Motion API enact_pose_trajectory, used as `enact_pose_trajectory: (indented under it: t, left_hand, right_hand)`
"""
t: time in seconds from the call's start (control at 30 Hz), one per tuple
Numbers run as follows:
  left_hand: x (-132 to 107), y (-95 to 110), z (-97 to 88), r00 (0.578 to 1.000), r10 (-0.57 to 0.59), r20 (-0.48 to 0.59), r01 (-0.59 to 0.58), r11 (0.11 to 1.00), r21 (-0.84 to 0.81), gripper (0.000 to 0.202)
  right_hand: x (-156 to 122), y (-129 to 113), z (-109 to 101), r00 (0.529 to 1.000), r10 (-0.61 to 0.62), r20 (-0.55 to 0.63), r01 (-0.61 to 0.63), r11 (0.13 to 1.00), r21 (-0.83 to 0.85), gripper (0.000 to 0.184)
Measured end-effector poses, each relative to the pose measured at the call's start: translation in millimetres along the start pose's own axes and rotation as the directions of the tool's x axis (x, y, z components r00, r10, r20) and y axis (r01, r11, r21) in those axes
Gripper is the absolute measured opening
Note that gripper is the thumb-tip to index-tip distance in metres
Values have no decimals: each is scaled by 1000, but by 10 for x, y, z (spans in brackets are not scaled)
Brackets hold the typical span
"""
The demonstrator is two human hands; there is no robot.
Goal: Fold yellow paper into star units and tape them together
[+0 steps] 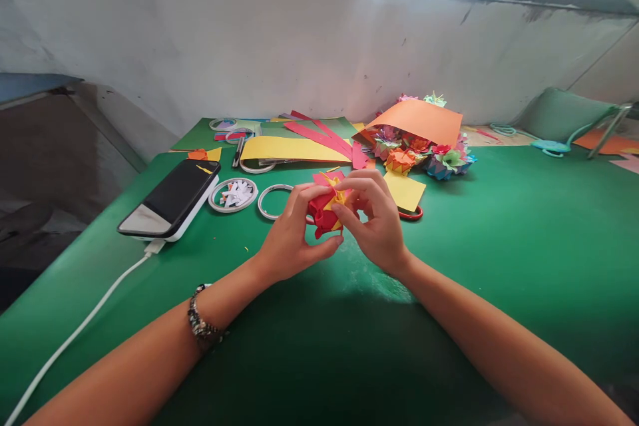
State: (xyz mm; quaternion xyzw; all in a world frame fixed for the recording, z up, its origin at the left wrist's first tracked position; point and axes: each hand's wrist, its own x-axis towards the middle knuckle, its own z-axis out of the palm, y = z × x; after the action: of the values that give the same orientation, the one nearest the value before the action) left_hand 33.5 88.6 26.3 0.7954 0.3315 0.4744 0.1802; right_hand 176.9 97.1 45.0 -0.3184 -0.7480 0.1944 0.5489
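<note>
Both my hands meet over the middle of the green table (524,246) around a small red and yellow folded paper flower (327,212). My left hand (289,236) grips the red part from the left, thumb underneath. My right hand (374,213) pinches the yellow centre from the right with curled fingers. A beaded bracelet (201,323) is on my left wrist. A yellow paper square (405,190) lies just behind my right hand, with a red ring (412,214) partly under it.
A phone on a white power bank (172,200) with a white cable (74,336) lies at left. Metal rings (233,194) sit beside it. Coloured paper sheets (294,146) and finished paper flowers (424,153) under an orange sheet (422,121) are at the back. Scissors (549,146) lie far right.
</note>
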Motion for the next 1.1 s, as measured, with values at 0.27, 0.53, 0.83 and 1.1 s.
enact_pose_trajectory:
  t: [0.27, 0.53, 0.83, 1.1]
  left_hand:
    - [-14, -7, 34, 999, 13, -32, -12, 999, 34, 34]
    - [-3, -5, 10, 986, -167, 7, 162, 944, -288, 30]
    - [89, 42, -27, 768, -577, 280, 552, 373, -746, 34]
    - [93, 52, -6, 719, -593, 364, 591, 245, -768, 30]
  right_hand:
    - [-34, -25, 19, 1000, 14, 17, -14, 1000, 13, 9]
    - [28, -28, -70, 991, -7, 132, -2, 998, 64, 17]
    - [109, 96, -175, 952, -18, 307, 18, 1000, 2, 30]
    - [71, 100, -104, 957, 32, 288, -40, 999, 23, 29]
